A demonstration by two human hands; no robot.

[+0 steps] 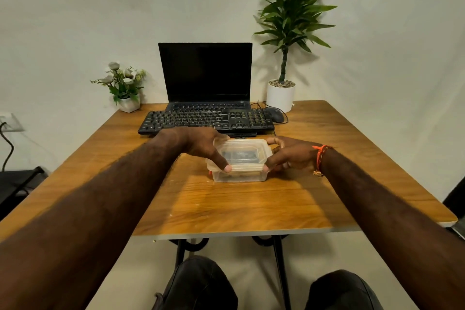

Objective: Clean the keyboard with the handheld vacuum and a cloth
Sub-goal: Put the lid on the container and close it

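My left hand (201, 147) and right hand (289, 155) both grip lid of clear plastic box (239, 161), fingers curled on its ends; box sits on brown wood table (226, 204); black flat keyboard (206, 119) at 12 o'clock from box, untouched; dark thing inside box, can't tell what; I think step is opening box; next, lift lid straight up, keep base down.

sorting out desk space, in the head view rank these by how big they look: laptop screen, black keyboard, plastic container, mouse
1. laptop screen, largest.
2. black keyboard, wider but far thinner.
3. plastic container, held by both hands; it sits nearer the camera, so its true size may be smaller than it looks.
4. mouse, smallest.
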